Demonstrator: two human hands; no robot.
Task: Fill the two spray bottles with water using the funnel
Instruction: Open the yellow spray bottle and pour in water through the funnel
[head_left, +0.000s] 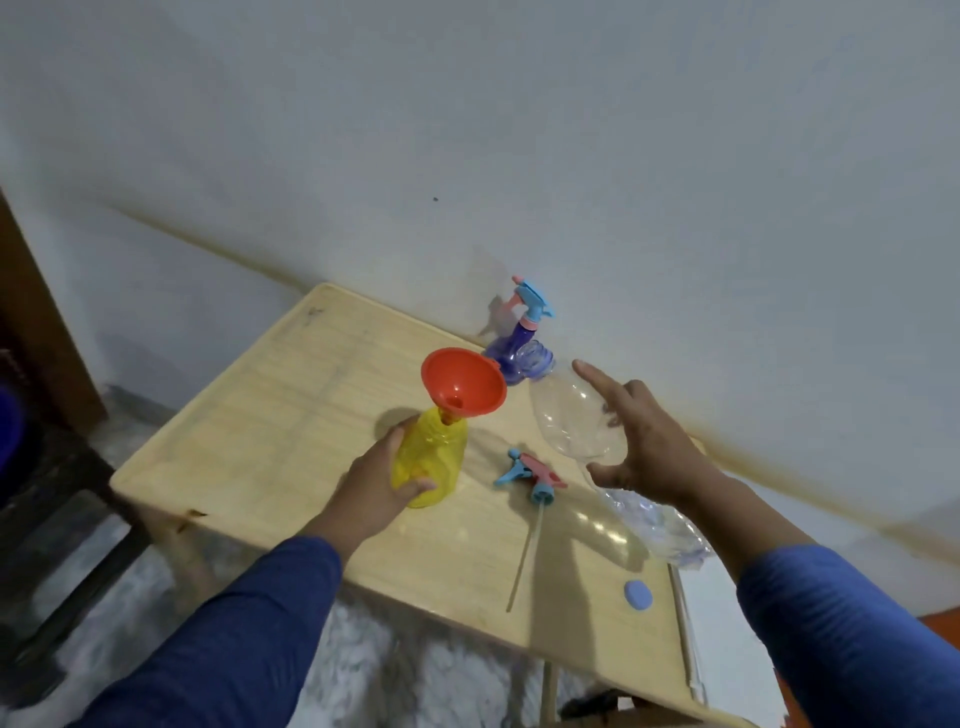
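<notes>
A yellow spray bottle (434, 457) stands uncapped on the wooden table (270, 415), and my left hand (376, 488) grips its side. An orange funnel (462, 383) sits in its neck, tilted a little. The bottle's blue and pink spray head (530, 473) with its long dip tube lies on the table beside it. A purple spray bottle (514, 351) with its spray head on stands at the back by the wall. A large clear plastic water bottle (571, 415) lies tilted at the right. My right hand (639, 441) is over it with fingers spread, close to or touching it.
A round blue cap (638, 595) lies near the table's front right edge. The white wall rises directly behind the table. A dark chair or frame (62, 519) stands at the left, and a grey fluffy rug (363, 665) covers the floor below.
</notes>
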